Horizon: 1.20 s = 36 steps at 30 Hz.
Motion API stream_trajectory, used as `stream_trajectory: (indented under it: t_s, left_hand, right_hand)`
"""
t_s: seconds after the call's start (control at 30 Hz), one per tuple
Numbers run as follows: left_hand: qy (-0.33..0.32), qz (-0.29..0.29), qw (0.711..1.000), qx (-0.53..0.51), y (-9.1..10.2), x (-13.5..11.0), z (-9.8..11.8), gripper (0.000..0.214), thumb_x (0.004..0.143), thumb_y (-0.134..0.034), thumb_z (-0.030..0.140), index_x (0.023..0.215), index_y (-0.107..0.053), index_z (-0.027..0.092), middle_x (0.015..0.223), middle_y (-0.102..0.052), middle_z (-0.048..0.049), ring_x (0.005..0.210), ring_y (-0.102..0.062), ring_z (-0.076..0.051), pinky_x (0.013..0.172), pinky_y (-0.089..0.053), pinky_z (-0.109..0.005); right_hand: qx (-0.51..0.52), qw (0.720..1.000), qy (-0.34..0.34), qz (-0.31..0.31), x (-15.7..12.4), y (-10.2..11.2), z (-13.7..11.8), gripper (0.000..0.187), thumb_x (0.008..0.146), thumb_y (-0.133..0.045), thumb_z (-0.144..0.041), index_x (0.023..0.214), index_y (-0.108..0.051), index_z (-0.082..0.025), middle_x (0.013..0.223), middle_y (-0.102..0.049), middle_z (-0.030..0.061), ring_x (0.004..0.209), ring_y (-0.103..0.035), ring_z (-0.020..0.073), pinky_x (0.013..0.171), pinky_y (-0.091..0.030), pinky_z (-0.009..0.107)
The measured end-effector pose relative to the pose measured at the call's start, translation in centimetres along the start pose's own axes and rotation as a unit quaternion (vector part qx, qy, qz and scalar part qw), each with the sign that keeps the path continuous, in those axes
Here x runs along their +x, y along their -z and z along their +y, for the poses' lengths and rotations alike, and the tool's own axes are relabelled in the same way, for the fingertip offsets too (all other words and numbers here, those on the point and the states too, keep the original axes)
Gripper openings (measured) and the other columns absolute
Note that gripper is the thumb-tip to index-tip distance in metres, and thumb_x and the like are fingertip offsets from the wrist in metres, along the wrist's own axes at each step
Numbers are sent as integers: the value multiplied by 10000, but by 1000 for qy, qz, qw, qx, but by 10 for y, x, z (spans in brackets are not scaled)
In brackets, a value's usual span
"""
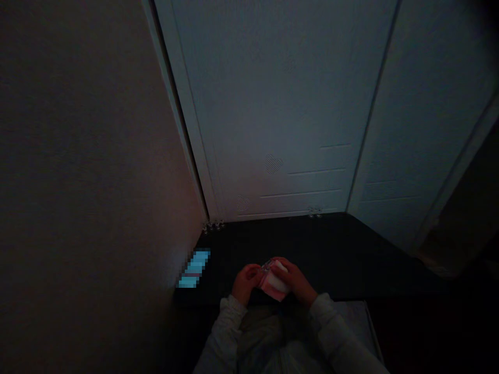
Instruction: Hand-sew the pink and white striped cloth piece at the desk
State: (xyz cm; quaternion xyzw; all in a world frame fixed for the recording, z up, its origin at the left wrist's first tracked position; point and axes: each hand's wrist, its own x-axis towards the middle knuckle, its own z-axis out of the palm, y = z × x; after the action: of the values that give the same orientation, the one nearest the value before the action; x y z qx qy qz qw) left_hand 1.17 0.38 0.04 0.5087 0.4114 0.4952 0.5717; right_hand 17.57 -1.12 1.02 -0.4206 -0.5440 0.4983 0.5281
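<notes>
Two bare hands are held close together over the near edge of a dark tabletop, in a dimly lit room seen from above. Between them, a small pink-and-white item is held slightly tilted, just in front of the wearer's body; what exactly it is cannot be told in the low light. Its right side is gripped by the right hand, with the thumb laid across the top. The fingers of the left hand are curled at the item's left edge; whether a pinch is closed there cannot be told. Both forearms are covered by pale sleeves. At the table's left side, a bright blue, pixelated rectangle is seen. Small shiny pieces are clustered at the back left corner, and others are placed farther right, by a white panelled door.
</notes>
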Motion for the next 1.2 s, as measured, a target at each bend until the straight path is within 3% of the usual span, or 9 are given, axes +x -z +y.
stream_trajectory:
  t_s: [0.2,0.47,0.73,0.93,1.2]
  left_hand:
    - [2,-7,1000,3,-1,-1,2,329,552,-652,301,822,-564,135,777,-626,-67,732,-565,-176,648,-413,-266]
    - [-2,-27,1000,-14,-3,-4,6,297,545,-657,290,781,-560,139,758,-616,-47,710,-556,-162,617,-415,-249]
    - [26,26,995,-87,-3,-3,6,346,557,-643,356,797,-559,122,675,-605,-38,546,-522,-107,542,-393,-237]
    - [28,23,991,-131,-4,-6,8,357,577,-625,372,815,-560,114,700,-612,-56,571,-530,-112,549,-388,-243]
    - [26,14,995,-94,-6,-4,5,361,602,-592,406,811,-536,116,680,-602,-41,503,-496,-89,498,-372,-229]
  right_hand:
    - [-17,1000,3,6,0,0,-1,386,652,-532,-440,920,-546,-161,920,-565,70,840,-512,204,716,-408,312]
    - [13,1000,-14,16,-2,-1,0,424,680,-488,-476,952,-520,-152,819,-584,61,710,-529,175,630,-423,298]
    - [47,997,-31,54,0,4,5,454,672,-487,-489,978,-516,-154,841,-589,67,715,-535,189,611,-424,296]
    - [30,999,-9,25,-1,4,1,395,692,-487,-453,961,-525,-165,896,-576,65,781,-530,191,674,-420,300]
    - [-43,999,17,9,0,2,3,402,661,-532,-421,983,-535,-179,988,-544,65,855,-512,201,727,-405,311]
